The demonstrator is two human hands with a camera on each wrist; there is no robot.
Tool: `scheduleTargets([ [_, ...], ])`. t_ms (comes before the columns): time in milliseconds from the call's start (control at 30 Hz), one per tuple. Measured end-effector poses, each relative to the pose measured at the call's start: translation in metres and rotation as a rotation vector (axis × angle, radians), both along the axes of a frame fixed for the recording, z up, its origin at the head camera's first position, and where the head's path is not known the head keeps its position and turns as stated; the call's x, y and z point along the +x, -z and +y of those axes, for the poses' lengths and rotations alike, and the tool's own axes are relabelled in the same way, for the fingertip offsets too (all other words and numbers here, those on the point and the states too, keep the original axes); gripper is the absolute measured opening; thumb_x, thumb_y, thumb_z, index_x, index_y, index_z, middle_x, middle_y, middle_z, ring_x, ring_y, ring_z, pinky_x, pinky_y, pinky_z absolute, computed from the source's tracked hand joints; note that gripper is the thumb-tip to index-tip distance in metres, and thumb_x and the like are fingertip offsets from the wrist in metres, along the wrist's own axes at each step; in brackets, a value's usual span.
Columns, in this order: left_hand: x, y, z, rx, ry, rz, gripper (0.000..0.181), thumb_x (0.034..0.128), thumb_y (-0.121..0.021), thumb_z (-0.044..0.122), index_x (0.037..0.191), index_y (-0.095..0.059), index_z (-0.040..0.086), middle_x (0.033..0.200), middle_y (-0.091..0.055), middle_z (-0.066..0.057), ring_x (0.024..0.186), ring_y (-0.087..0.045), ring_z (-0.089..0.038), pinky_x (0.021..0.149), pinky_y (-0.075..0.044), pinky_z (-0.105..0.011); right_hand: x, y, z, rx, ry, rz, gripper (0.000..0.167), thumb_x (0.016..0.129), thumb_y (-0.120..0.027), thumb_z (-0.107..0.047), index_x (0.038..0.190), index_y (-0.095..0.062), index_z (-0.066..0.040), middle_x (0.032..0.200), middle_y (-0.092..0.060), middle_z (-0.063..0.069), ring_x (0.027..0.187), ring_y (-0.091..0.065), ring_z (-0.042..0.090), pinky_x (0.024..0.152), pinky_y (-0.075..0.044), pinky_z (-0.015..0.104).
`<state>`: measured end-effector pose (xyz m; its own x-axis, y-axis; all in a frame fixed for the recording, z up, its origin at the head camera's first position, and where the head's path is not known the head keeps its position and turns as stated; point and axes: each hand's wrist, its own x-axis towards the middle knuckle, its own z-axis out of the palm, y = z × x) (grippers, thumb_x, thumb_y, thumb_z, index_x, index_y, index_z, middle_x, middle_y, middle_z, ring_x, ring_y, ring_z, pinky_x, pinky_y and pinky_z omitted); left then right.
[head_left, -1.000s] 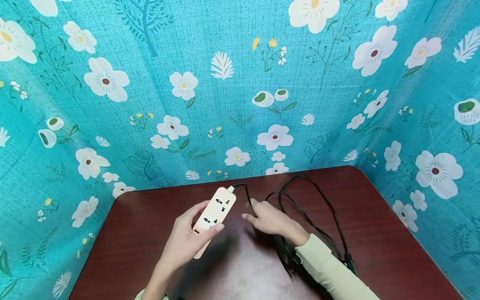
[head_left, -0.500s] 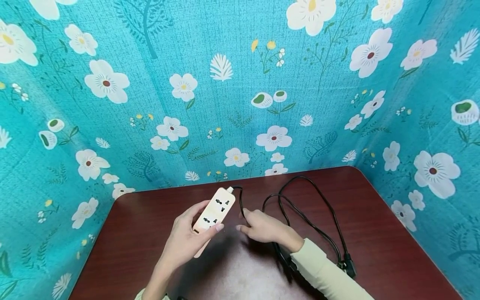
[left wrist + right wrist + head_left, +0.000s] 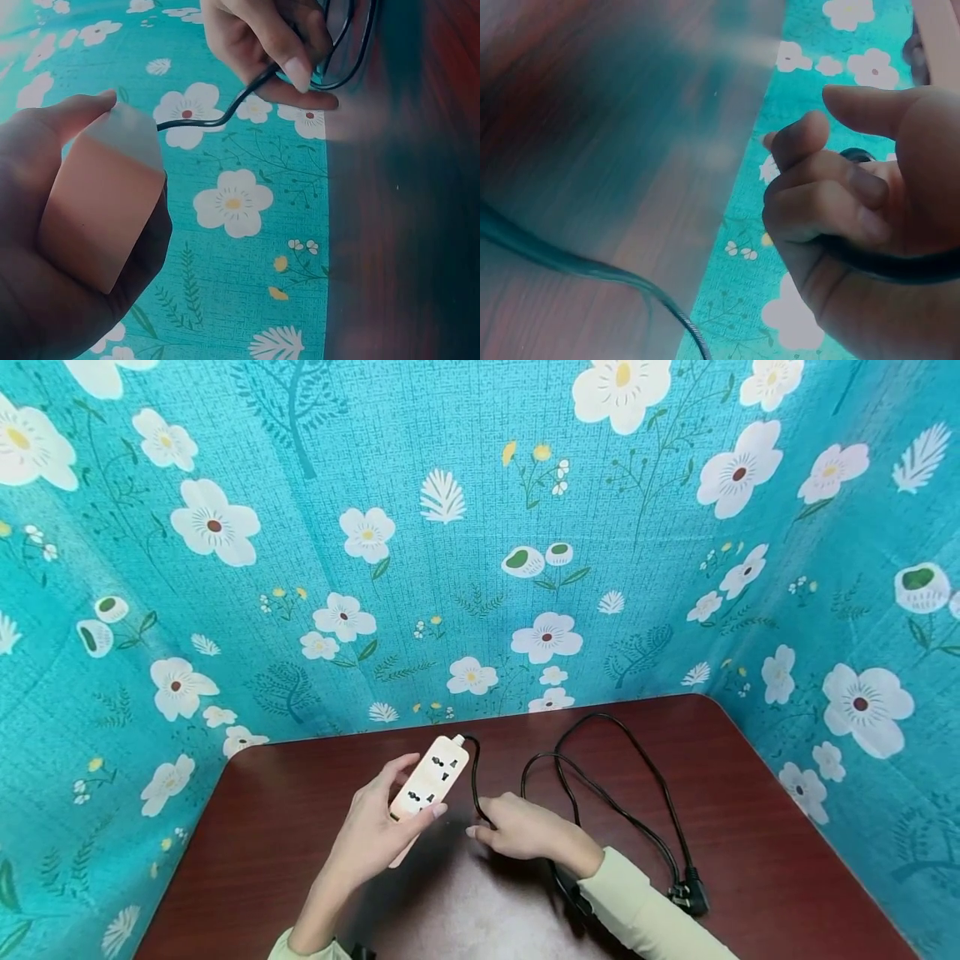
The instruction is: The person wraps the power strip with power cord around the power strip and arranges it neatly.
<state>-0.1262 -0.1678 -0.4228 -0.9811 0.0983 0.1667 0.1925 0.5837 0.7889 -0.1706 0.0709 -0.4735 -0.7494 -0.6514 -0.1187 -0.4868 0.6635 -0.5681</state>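
A white power strip (image 3: pixel 431 774) with several sockets is gripped in my left hand (image 3: pixel 365 837), thumb across its face and fingers behind. It tilts, its corded end pointing away from me. In the left wrist view the strip's pale end (image 3: pixel 105 202) fills the palm. From its far end a black cord (image 3: pixel 475 774) bends down to my right hand (image 3: pixel 531 829). The right wrist view has the curled fingers (image 3: pixel 817 210) of that hand round the cord (image 3: pixel 892 268), thumb raised off it. Part of the cord is hidden under the right hand and sleeve.
Loops of the cord (image 3: pixel 663 785) lie on the dark red table (image 3: pixel 285 793), right of the hands. They end at a black plug (image 3: pixel 692 895) beside the right sleeve. A turquoise flowered cloth (image 3: pixel 450 593) stands behind and at both sides.
My right hand has slid left and towards me along with the cord, closer to the power strip. The plug has shifted slightly; my left hand has hardly moved.
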Motion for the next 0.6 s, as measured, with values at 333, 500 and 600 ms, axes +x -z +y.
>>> scheduleTargets([
  [333,-0.006,0.004,0.002,-0.117,0.020,0.018,0.076,0.0800,-0.091,0.039,0.144,-0.057,0.019,0.117,-0.072,0.002,0.090,-0.064,-0.013,0.070,-0.052,-0.025,0.012,-0.008,-0.004,0.075,-0.041,0.044,0.026,0.105,-0.063,-0.032,0.083,-0.057,-0.019,0.064,-0.052,-0.008,0.056,-0.050,0.002,0.061,-0.045,0.023],
  [500,-0.005,0.006,0.002,-0.145,0.024,0.023,0.075,0.0804,-0.091,0.041,0.144,-0.057,0.020,0.118,-0.073,0.000,0.087,-0.062,-0.010,0.068,-0.050,-0.025,0.015,-0.007,-0.005,0.075,-0.044,0.034,0.027,0.106,-0.062,-0.030,0.082,-0.057,-0.019,0.064,-0.051,-0.009,0.055,-0.048,0.002,0.060,-0.045,0.022],
  [600,-0.005,0.008,0.001,-0.164,0.036,0.027,0.074,0.0808,-0.090,0.041,0.144,-0.057,0.022,0.116,-0.072,0.002,0.085,-0.061,-0.010,0.067,-0.050,-0.024,0.017,-0.007,-0.006,0.080,-0.049,0.044,0.027,0.107,-0.061,-0.028,0.082,-0.057,-0.019,0.064,-0.049,-0.009,0.056,-0.047,0.002,0.061,-0.045,0.022],
])
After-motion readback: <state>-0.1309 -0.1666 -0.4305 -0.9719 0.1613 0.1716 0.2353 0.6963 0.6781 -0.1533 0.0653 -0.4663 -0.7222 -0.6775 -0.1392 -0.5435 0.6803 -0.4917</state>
